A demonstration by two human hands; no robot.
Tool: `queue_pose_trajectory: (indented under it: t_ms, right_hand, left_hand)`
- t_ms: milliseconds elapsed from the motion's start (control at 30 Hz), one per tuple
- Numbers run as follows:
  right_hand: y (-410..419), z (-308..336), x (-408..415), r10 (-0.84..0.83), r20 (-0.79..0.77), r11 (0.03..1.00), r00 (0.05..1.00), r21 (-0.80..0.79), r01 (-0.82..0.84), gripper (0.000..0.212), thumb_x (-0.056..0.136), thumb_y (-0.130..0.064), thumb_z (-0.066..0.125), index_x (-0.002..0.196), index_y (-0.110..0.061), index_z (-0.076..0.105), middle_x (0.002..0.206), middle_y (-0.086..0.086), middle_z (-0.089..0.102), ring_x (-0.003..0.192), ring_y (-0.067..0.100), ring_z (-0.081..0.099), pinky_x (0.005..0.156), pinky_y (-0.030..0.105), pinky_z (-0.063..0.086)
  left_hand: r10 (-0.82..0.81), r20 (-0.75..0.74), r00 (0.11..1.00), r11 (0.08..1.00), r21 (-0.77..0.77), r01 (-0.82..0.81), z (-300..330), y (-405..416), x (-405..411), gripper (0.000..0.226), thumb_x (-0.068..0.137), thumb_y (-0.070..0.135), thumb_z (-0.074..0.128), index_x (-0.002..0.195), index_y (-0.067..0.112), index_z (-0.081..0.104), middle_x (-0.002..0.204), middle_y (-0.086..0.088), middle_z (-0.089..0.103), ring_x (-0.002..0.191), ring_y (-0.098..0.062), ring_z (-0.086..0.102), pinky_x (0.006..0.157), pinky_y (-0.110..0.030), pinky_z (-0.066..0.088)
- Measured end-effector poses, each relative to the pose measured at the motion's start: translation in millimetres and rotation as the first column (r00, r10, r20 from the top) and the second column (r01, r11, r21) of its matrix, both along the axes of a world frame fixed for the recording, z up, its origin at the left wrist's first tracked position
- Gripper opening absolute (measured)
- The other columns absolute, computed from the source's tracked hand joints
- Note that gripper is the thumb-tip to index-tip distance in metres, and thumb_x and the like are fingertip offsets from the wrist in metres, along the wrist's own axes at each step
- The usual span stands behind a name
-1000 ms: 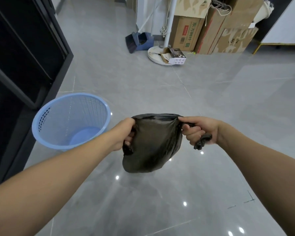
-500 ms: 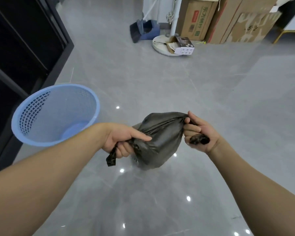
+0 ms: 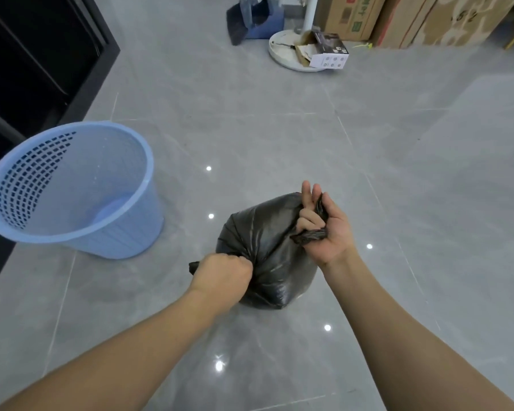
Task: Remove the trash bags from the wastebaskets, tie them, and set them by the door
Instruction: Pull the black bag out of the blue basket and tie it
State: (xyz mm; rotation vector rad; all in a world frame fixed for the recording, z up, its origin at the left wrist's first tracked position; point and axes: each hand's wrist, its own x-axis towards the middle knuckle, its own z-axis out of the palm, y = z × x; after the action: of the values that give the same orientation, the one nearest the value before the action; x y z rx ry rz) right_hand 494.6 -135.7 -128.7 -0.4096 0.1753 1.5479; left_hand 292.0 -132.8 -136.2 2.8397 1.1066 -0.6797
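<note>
Above grey floor, both hands (image 3: pixel 221 272) (image 3: pixel 328 229) grip the trash bag's (image 3: pixel 267 253) gathered corners.

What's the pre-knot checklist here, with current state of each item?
1. Trash bag out of the blue wastebasket: ok, the basket stands unlined beside it.
2. Left hand grips one twisted corner of the bag: ok, fist closed round it.
3. Right hand holds the other corner: ok, curled fingers pinch the twisted end, though two fingers are straight.
4. Both ends long enough to cross and tie: cannot tell, only short stubs show.
5. Knot made: not ok, the ends are apart.
6. Bag mouth fully gathered, no gap: cannot tell, the hands hide part of it.
</note>
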Motion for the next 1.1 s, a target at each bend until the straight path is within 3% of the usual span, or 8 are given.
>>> queue_pose_trajectory:
  t_ms: [100, 200, 367, 467, 600, 800, 900, 1100]
  right_hand:
    - [1, 0, -2, -0.042, 0.048, 0.999, 0.998, -0.012, 0.042, 0.008, 0.074, -0.015, 0.064, 0.079, -0.013, 0.069, 0.081, 0.001, 0.068, 0.031, 0.008, 0.033, 0.03, 0.018, 0.025]
    - [3, 4, -4, -0.031, 0.183, 0.997, 0.983, -0.067, 0.044, 0.018, 0.077, -0.006, 0.047, 0.083, -0.015, 0.062, 0.081, 0.0, 0.061, 0.033, 0.008, 0.031, 0.034, 0.018, 0.023]
    - [3, 9, -11, 0.013, 0.531, 0.973, 0.847, -0.204, 0.113, 0.036, 0.085, 0.005, 0.033, 0.106, -0.011, 0.057, 0.116, 0.006, 0.069, 0.045, 0.01, 0.042, 0.035, 0.018, 0.027]
    - [6, 15, -17, 0.171, 0.775, 0.971, 0.608, -0.238, 0.029, 0.044, 0.087, 0.009, 0.033, 0.118, -0.008, 0.058, 0.115, 0.004, 0.071, 0.069, 0.012, 0.062, 0.043, 0.014, 0.039]
    - [3, 15, -45, 0.375, 0.892, 0.913, 0.253, -0.309, -0.266, 0.046, 0.086, 0.008, 0.037, 0.119, -0.013, 0.062, 0.109, 0.004, 0.073, 0.11, 0.017, 0.064, 0.094, 0.026, 0.049]
    - [-9, 12, -55, 0.531, 0.843, 0.762, -0.085, -0.519, -0.387, 0.035, 0.093, -0.017, 0.045, 0.12, -0.031, 0.064, 0.117, -0.01, 0.066, 0.108, 0.006, 0.06, 0.087, 0.017, 0.046]
    - [-13, 18, -55, 0.564, 0.817, 0.74, -0.119, -0.564, -0.367, 0.023, 0.09, -0.036, 0.052, 0.099, -0.031, 0.072, 0.102, -0.014, 0.07, 0.1, 0.005, 0.064, 0.092, 0.025, 0.049]
    - [-22, 31, -54, 0.582, 0.789, 0.684, -0.197, -0.606, -0.407, 0.034, 0.074, -0.052, 0.076, 0.071, -0.02, 0.063, 0.06, -0.012, 0.066, 0.058, 0.003, 0.065, 0.055, 0.014, 0.047]
  left_hand:
    - [-0.13, 0.009, 0.992, 0.985, 0.113, 0.128, 4, 2, -1, 0.011, 0.064, 0.008, 0.069, 0.065, 0.008, 0.059, 0.057, -0.01, 0.058, 0.046, -0.025, 0.057, 0.043, -0.027, 0.032]
    - [-0.311, 0.107, 0.944, 0.943, 0.162, 0.292, -2, -9, -9, 0.039, 0.075, 0.006, 0.003, 0.077, 0.011, 0.041, 0.085, -0.014, 0.053, 0.072, -0.024, 0.053, 0.048, -0.03, 0.025]
    - [-0.353, 0.216, 0.91, 0.934, 0.138, 0.329, 46, -3, -32, 0.021, 0.071, 0.012, 0.055, 0.07, 0.02, 0.036, 0.062, 0.002, 0.026, 0.042, -0.019, 0.02, 0.038, -0.025, 0.011]
    - [-0.387, 0.229, 0.893, 0.921, 0.146, 0.362, 73, 13, -49, 0.021, 0.063, 0.009, 0.055, 0.07, 0.02, 0.039, 0.055, 0.005, 0.025, 0.037, -0.019, 0.02, 0.035, -0.025, 0.007]
    - [-0.436, 0.277, 0.856, 0.892, 0.262, 0.369, 85, 32, -59, 0.006, 0.075, 0.013, 0.049, 0.071, 0.016, 0.046, 0.054, 0.0, 0.044, 0.035, -0.024, 0.042, 0.033, -0.027, 0.029]
    - [-0.372, 0.287, 0.883, 0.91, 0.301, 0.285, 81, 49, -78, 0.037, 0.093, 0.04, 0.035, 0.066, 0.018, 0.048, 0.049, 0.002, 0.049, 0.037, -0.022, 0.047, 0.04, -0.027, 0.025]
    - [-0.285, 0.312, 0.906, 0.949, 0.223, 0.222, 68, 52, -91, 0.027, 0.094, 0.035, 0.032, 0.073, 0.02, 0.037, 0.055, 0.007, 0.042, 0.042, -0.02, 0.044, 0.042, -0.028, 0.028]
    - [-0.023, 0.264, 0.964, 1.0, 0.024, 0.017, 70, 64, -83, 0.028, 0.103, 0.038, 0.027, 0.088, 0.019, 0.043, 0.079, 0.007, 0.046, 0.08, -0.02, 0.054, 0.069, -0.035, 0.043]
